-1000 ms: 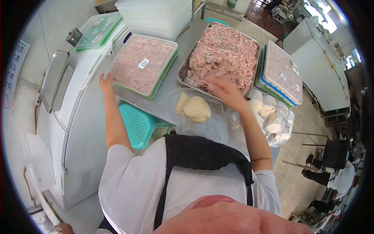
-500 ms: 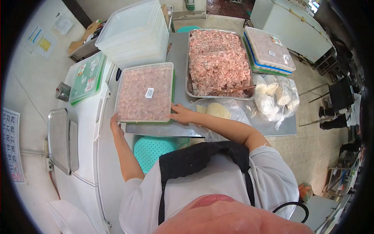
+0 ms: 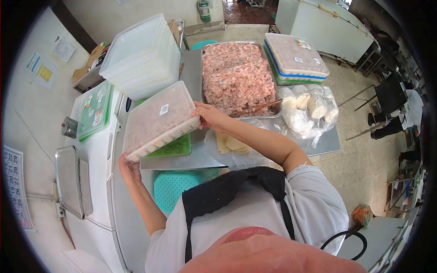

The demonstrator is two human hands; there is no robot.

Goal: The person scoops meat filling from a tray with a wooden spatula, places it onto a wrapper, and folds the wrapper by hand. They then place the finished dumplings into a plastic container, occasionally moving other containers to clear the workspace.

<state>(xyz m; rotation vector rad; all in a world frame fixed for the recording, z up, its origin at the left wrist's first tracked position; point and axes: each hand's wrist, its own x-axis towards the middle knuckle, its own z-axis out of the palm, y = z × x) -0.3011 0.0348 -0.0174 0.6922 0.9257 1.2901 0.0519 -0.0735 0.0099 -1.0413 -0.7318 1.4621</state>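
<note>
Both hands are engaged on one box [image 3: 159, 123], which is now off its seat: half a second ago it lies flat over the green tray [image 3: 177, 146], whereas it is now tilted above it, with a broad strip of green exposed on the near side. Left hand [image 3: 129, 168]: fingers closed around the near left corner, their tips partly hidden beneath. Right hand [image 3: 209, 116]: fingers bent and closed on the right edge, near its near corner; the exact depth of the grip underneath cannot be told. The box is over the left part of the worktop [image 3: 325, 144], its low left corner reaching past the worktop's near edge. Pale rounded pieces show along its near side, and the label [image 3: 164, 109] is on top, facing up. In this inspector's judgement, the change means that box and tray are handled as separate items and that the load rests mainly on the two hands, so an even grip matters while the tilt lasts. Elsewhere no displacement is noted: the meat [image 3: 239, 77] sits in its pan [image 3: 275, 110], the pale rounds [image 3: 234, 143] lie nearer the person, and the bag [image 3: 309, 109] rests to the right of the pan, none touched by either hand
</note>
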